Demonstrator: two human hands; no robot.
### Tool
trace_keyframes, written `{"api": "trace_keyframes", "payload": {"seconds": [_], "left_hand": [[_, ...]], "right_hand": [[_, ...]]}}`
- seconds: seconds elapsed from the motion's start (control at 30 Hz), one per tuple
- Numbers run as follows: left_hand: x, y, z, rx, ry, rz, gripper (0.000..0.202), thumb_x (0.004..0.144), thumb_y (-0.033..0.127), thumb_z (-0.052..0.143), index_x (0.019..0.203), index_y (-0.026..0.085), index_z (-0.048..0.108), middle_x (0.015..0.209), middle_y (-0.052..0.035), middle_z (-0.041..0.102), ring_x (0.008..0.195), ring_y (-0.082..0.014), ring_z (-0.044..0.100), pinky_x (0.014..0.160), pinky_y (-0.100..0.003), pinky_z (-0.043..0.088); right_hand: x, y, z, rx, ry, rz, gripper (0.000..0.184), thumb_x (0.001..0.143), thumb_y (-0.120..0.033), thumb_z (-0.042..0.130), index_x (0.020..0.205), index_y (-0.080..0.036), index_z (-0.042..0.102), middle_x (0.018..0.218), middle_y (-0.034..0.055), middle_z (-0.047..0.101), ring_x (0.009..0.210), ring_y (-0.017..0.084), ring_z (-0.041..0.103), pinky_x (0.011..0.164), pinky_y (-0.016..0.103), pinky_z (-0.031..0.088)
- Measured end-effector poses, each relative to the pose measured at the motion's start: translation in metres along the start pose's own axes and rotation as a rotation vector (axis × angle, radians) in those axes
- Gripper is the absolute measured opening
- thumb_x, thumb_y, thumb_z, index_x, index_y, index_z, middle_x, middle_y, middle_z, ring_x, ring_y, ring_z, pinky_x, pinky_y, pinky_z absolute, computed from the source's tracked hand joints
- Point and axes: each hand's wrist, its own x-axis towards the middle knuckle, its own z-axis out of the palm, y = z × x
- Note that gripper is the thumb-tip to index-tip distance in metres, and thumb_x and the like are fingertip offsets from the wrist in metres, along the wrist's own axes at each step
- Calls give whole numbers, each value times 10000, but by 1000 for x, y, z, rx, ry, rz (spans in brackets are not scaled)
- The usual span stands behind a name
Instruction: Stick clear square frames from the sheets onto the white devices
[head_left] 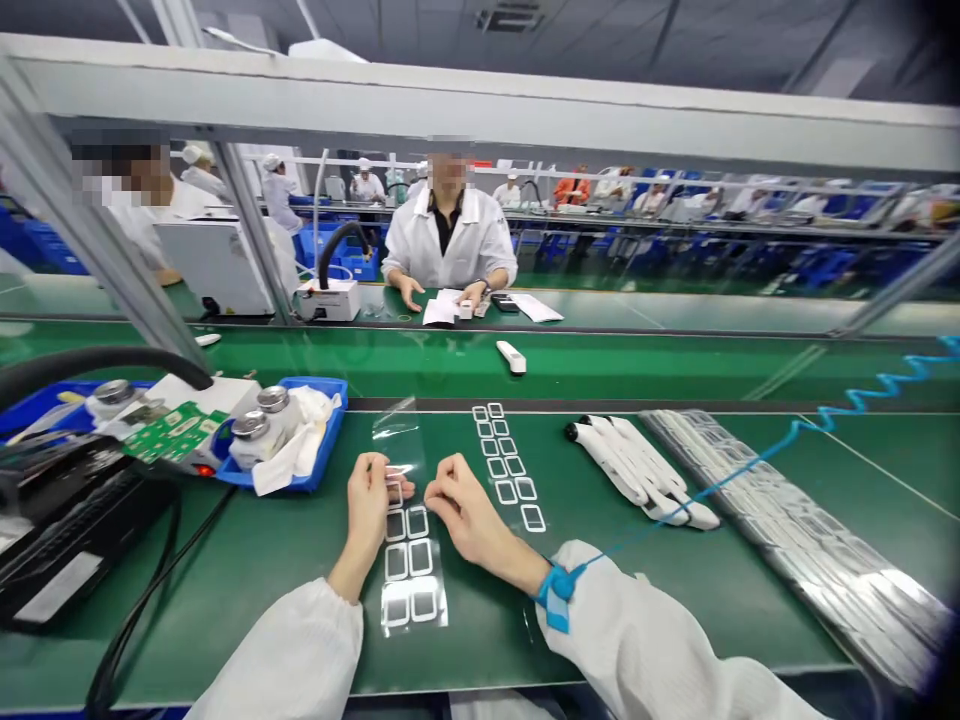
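Observation:
A clear film sheet carrying white rounded-square frames in two columns lies in front of me, its far end raised off the table. My left hand grips the sheet's left edge, with fingertips showing beneath the clear film. Just right of the sheet, my right hand is closed in a pinch; anything between its fingertips is too small to make out. A blue wrist strap circles my right wrist. Beyond that hand, a second set of white frames lies in two columns on the green table.
White handheld devices lie to the right, beside long clear trays. A coiled blue cord crosses above them. At left stand a blue bin with metal-topped bottles and a black device. Another white device rests on the green belt; a co-worker sits opposite.

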Motion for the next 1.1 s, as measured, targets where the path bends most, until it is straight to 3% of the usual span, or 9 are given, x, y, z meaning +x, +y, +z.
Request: {"api": "trace_keyframes", "payload": {"seconds": [0.13,0.23,0.33,0.47,0.57,0.73,0.83,0.97,1.1], "left_hand": [[5,-4,-3,-26,-23,4,446,775,559,634,929,160,510,734,-35,635,677,-208,687,665,-355,585],[11,-10,-4,23,2,70,439,782,512,625,1001,142,535,873,-98,661,807,-239,694,783,-428,576],[16,-15,-7,158,59,207,398,806,406,597,1099,145,529,1101,-158,635,1022,-261,648,955,-486,501],[16,-16,-12,256,120,294,373,815,323,596,1143,160,527,1246,-166,562,1199,-273,542,1068,-497,399],[16,-12,-15,290,149,334,349,831,314,586,1143,168,532,1246,-154,554,1204,-262,528,1061,-474,405],[-4,17,-10,225,149,381,367,802,387,647,1087,163,588,1160,-126,599,1103,-245,563,1034,-428,412],[-53,42,-4,26,-212,87,395,765,459,717,986,137,660,1027,-135,655,977,-252,613,950,-400,458],[-136,48,-9,-391,-699,-386,520,783,542,705,1082,116,685,1082,-180,657,945,-263,647,856,-363,502],[-186,20,-50,-702,-631,-423,525,782,614,664,978,129,707,745,-99,646,579,-130,597,558,-218,480]], "right_hand": [[-14,22,-51,-189,131,-3,178,947,-222,475,1044,-196,622,921,62,551,885,181,519,823,323,434],[-16,60,-109,-600,192,169,482,882,-164,511,1362,-156,465,1019,105,611,957,254,505,874,405,407],[-14,92,-157,-1079,85,338,659,820,-66,484,1463,-83,346,1145,170,607,1088,328,482,882,440,374],[-9,107,-184,-1341,-172,356,770,727,55,442,1475,-97,342,1129,162,634,1072,314,538,878,426,353],[-4,98,-188,-1306,-194,269,724,748,32,452,1452,-118,376,1058,152,651,997,294,574,842,399,374],[-3,37,-162,-609,233,53,579,871,-175,496,1420,-193,317,1109,114,619,1005,255,578,888,412,442],[-14,-20,-117,16,370,41,590,853,-245,593,1363,-255,296,1104,84,620,1008,224,600,909,414,478],[-45,-77,-41,500,278,107,581,852,-265,638,1312,-299,285,1085,99,633,960,241,630,761,390,545],[-78,-94,28,691,57,208,513,899,-290,597,1306,-341,288,1160,105,621,981,247,643,681,362,563]]}}
